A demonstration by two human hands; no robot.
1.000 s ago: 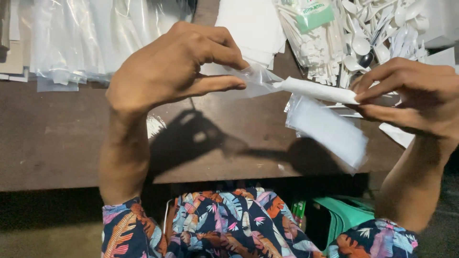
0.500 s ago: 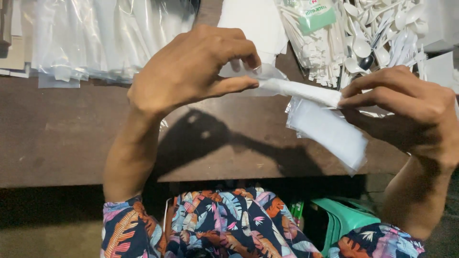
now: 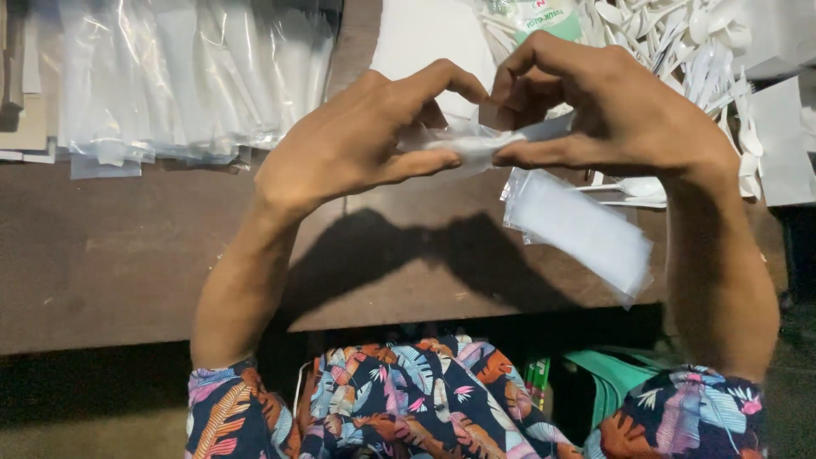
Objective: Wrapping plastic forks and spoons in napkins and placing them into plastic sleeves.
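Head view, looking down over a dark brown tabletop. Both hands have closed in on each other since half a second ago: then the right hand sat out toward the right edge of the frame with a long white strip stretched between the two; now the left hand and right hand meet at upper centre, fingertips nearly touching. Between them is a clear plastic sleeve with something white inside, pinched by the left thumb and forefinger at one end and by the right thumb and fingers at the other; both hands are curled narrow around it, not spread. Judging by the shortened span, the white piece has gone further into the sleeve, or the sleeve has been bunched over it; which one cannot be told, since the fingers cover the join. A flat white packet hangs below the right hand, slanting toward the lower right, seemingly attached to what is held. At upper left lies a stack of clear plastic bags; at upper right, a heap of white plastic spoons; at top centre, white paper sheets. A green object shows under the tabletop edge, by the patterned floral clothing.
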